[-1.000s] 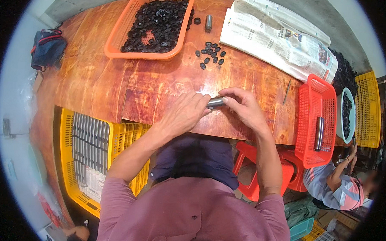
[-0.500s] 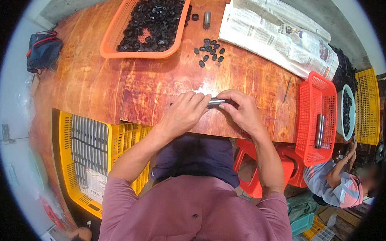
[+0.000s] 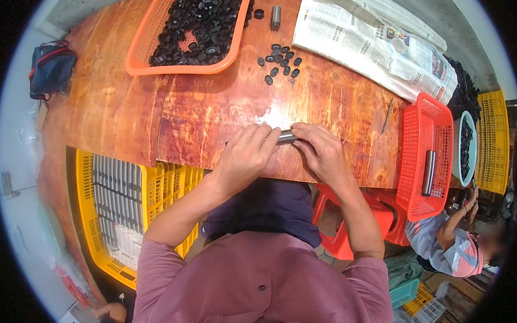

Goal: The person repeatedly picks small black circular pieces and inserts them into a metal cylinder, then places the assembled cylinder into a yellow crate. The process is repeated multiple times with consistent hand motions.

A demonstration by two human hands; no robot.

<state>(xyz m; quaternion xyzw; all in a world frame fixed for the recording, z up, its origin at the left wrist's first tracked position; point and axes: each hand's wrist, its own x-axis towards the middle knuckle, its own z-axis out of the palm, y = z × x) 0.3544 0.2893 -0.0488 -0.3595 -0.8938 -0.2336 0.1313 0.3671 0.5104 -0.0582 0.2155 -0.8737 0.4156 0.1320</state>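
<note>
A shiny grey metal tube (image 3: 286, 138) lies across my two hands, just above the table near its front edge. My left hand (image 3: 245, 158) is closed over the left part of the tube, hiding most of it; a dark tip shows at its far left. The fingers and thumb of my right hand (image 3: 324, 151) close on the tube's right end and cover it. Beyond my hands lie several small black oval plugs (image 3: 284, 59) in a loose group. A short metal tube (image 3: 275, 17) stands behind them, beside a black plug (image 3: 258, 14).
An orange basket (image 3: 138, 56) heaped with black plugs is at the back left. Newspapers (image 3: 354, 42) cover the back right. A thin pointed tool (image 3: 387, 116) lies near a red basket (image 3: 406, 149) holding a tube (image 3: 429, 173). Lower left, a yellow crate (image 3: 83, 206) holds rows of tubes. A co-worker (image 3: 446, 245) sits at right.
My right fingers have shifted on the tube's right end, with the thumb now lower and the end more covered. My left hand keeps its hold. The view has shifted slightly.
</note>
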